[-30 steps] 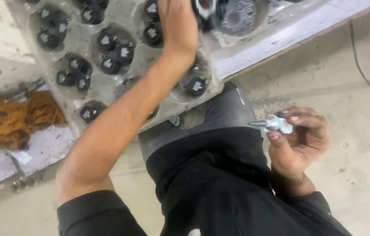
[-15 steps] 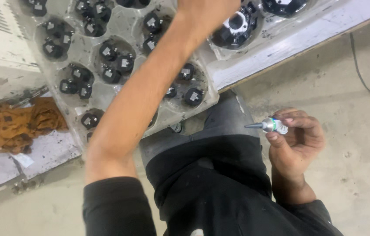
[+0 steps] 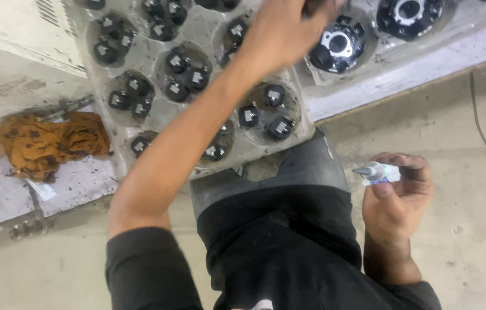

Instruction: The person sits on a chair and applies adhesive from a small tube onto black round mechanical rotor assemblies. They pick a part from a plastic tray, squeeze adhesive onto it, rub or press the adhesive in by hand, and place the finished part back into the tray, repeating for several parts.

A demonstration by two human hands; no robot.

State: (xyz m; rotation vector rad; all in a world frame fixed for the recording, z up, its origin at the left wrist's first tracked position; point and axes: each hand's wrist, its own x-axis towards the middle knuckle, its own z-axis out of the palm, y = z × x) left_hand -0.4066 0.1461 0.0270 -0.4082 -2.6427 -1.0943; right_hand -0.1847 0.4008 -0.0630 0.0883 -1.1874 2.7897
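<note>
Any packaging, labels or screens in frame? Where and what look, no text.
Small white squeeze tube with grey nozzle: pinched in the right hand, beside the hip, nozzle pointing left.
Grey moulded pulp tray with round cups: on the bench, under the left hand; the cups hold small black parts with pale square faces.
Clear plastic tray: right of it, holding round black-and-silver parts.
Small white scrap, perhaps a label: bench edge, below the orange rag.
Screens: none.
</note>
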